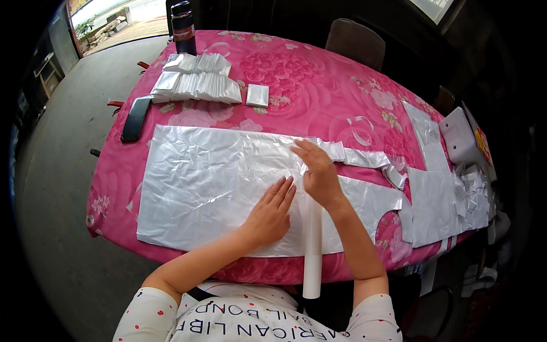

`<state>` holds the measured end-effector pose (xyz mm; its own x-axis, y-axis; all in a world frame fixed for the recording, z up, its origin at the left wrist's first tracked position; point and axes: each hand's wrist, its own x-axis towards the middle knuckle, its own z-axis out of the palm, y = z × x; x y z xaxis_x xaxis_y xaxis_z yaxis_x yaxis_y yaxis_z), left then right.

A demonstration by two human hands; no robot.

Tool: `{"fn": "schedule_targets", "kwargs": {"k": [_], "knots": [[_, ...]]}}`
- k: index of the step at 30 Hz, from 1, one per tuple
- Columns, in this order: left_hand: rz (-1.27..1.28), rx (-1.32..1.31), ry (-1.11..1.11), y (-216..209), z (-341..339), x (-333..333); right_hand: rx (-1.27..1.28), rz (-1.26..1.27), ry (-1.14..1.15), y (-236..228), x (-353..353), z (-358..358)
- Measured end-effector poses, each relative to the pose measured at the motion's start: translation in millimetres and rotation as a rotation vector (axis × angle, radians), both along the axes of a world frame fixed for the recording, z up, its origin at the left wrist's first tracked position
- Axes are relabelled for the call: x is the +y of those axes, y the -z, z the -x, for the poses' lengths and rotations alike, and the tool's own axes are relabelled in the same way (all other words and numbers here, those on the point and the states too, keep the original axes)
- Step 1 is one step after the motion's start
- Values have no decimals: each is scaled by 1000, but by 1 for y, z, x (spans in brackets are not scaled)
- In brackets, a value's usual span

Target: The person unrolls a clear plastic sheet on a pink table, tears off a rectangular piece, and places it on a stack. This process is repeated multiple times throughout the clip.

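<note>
1. The silvery plastic sheet [188, 176] is spread over the pink tablecloth [279, 62].
2. The left hand [270, 218] is laid flat on it — fingers straight, held together.
3. A white roll [313, 251] (near end overhanging) is laid across the sheet.
4. The right hand [320, 175] is placed by its far end, fingers bent; whether anything is gripped cannot be told.

A bright pink tablecloth printed with roses and pale flowers [279, 60] covers a table with rounded edges. Near its far left corner stands an upright, dark blue cylindrical flask [183, 37]; nearer, a black rectangular smartphone [136, 119] lies by the left edge. A brown chair with a rounded backrest [355, 44] stands beyond the far edge. Grey bare floor [62, 159] runs toward a bright open doorway [122, 24], stacked rubble [108, 29] outside.
</note>
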<state>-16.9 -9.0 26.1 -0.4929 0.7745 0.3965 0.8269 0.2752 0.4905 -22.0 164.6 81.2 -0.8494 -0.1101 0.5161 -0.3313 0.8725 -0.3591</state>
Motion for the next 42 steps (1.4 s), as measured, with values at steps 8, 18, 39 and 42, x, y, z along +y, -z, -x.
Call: {"fn": "schedule_targets", "kwargs": {"k": [8, 18, 39, 42], "knots": [[-43, 34, -101, -8, 44, -50, -225, -85, 365, 53, 75, -5], [-35, -99, -117, 3, 56, -47, 120, 1380, 776, 66, 194, -24], [-422, -1629, -130, -21, 83, -2, -422, -87, -290, 29, -13, -116], [-433, -1539, -167, -25, 81, -65, -664, 94, -637, 16, -74, -84]]}}
